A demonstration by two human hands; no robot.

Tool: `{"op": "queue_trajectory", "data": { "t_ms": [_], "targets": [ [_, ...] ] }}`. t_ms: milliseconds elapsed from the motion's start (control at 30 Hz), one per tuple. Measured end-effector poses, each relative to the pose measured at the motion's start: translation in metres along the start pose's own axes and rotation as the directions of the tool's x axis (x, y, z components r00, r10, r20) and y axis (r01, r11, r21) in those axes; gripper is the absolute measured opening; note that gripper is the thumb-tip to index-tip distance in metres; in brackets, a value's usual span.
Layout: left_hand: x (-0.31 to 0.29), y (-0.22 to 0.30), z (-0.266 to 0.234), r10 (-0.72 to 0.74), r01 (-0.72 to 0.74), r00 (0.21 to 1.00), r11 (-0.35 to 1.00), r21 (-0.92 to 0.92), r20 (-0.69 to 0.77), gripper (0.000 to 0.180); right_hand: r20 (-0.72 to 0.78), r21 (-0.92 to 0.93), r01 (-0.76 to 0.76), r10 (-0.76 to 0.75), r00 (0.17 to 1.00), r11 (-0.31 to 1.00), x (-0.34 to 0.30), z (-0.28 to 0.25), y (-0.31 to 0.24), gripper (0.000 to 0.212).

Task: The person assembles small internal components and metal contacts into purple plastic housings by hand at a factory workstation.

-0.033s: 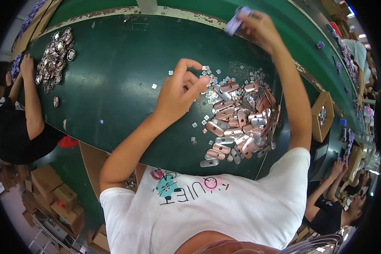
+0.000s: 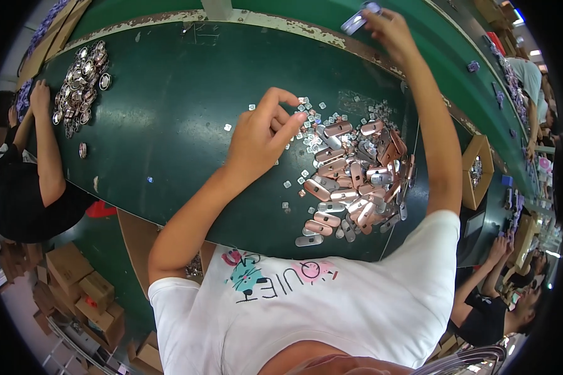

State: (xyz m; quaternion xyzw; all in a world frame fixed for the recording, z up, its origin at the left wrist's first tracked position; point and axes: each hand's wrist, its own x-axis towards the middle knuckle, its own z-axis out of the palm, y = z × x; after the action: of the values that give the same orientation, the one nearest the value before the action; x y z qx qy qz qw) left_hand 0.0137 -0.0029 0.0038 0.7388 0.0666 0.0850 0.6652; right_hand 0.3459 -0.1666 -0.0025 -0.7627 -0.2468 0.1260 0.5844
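My right hand [image 2: 391, 36] is stretched out over the far edge of the table, its fingertips pinching a small oblong lavender piece with a shiny rounded end [image 2: 356, 20]. My left hand [image 2: 259, 134] hovers beside scattered small clear square pieces [image 2: 309, 142]. Its index finger and thumb are apart, with a gap between them, and the other fingers are curled. Nothing shows in its grasp. Right of it lies a heap of oblong metal plates [image 2: 334, 169], copper-coloured and silver, each with a small square hole.
Shiny round metal parts [image 2: 75, 87] are piled at the far left of the green table [image 2: 169, 112]. Beyond the table's worn rim [image 2: 288, 26] runs a green belt [image 2: 419, 37] carrying purple pieces. A hexagonal cardboard box [image 2: 477, 172] stands at right. Co-workers sit on both sides.
My right hand has shifted slightly right and farther away with the lavender piece, which has turned a little. My left hand has barely moved.
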Motion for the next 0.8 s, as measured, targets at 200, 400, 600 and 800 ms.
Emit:
{"op": "queue_trajectory", "data": {
  "t_ms": [200,400,600,800],
  "targets": [
    [0.005,-0.008,-0.010,0.297,-0.212,0.954,0.773,0.597,-0.046,0.012,-0.163,-0.942,0.079,-0.651,0.741,0.326,0.019,0.011,0.040,0.040],
    [-0.004,-0.002,0.005,0.481,-0.483,0.845,0.497,0.721,0.235,0.028,0.728,-0.209,0.613,-0.297,0.618,0.762,-0.138,0.058,-0.068,0.016],
    [-0.002,-0.005,0.005,0.460,-0.415,0.878,0.600,0.684,0.130,0.020,0.720,-0.303,0.700,-0.326,0.613,0.646,-0.156,0.052,-0.067,0.016],
    [-0.003,-0.007,0.009,0.330,-0.321,0.942,0.851,0.416,0.052,0.015,0.599,-0.275,0.556,-0.313,0.737,0.784,-0.147,0.054,-0.074,0.011]
  ]
}}
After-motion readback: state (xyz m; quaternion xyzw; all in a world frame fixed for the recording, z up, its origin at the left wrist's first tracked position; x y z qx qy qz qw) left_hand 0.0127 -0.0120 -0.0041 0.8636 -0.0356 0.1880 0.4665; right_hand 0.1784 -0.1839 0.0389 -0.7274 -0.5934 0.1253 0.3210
